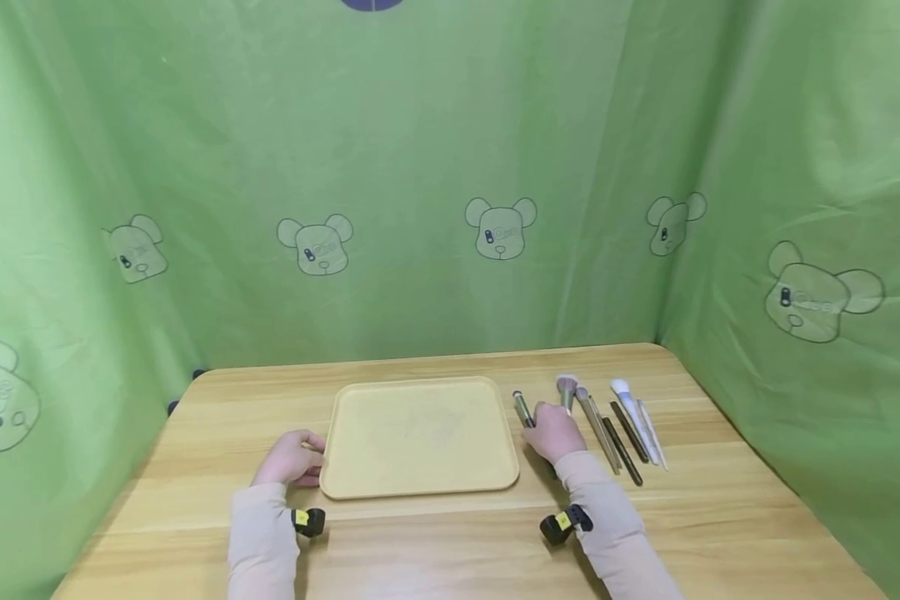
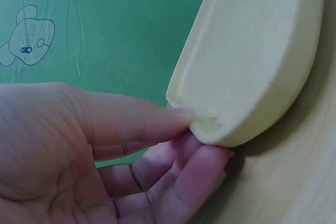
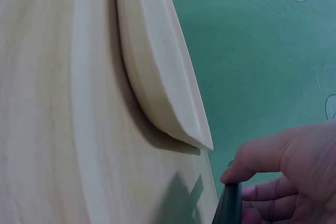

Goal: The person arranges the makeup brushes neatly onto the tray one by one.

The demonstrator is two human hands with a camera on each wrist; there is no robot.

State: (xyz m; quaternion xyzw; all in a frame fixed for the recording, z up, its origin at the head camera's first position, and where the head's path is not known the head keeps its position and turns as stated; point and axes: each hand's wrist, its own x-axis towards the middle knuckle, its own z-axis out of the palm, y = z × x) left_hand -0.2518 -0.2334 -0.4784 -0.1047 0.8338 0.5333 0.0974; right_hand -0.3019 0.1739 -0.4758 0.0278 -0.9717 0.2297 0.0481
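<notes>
A shallow pale-yellow tray [image 1: 420, 437] lies on the table. At its left edge my left hand [image 1: 292, 458] pinches the rim, with the thumb on top and curled fingers underneath, as the left wrist view shows. To the right of the tray, my right hand [image 1: 555, 432] grips a slim green-handled makeup brush [image 1: 523, 408], whose dark tip points away from me. In the right wrist view, thumb and fingers close round its dark green handle [image 3: 228, 205]. Just beyond that hand, a fluffy brush [image 1: 567, 385] is partly hidden by the fingers.
More brushes lie at the right: a tan-handled one [image 1: 600, 433], a white-headed one [image 1: 633, 421] and a thin white one [image 1: 652, 433]. Two dark slim sticks [image 1: 622, 452] lie among them. Green curtains [image 1: 420, 292] hang round the wooden table [image 1: 420, 542].
</notes>
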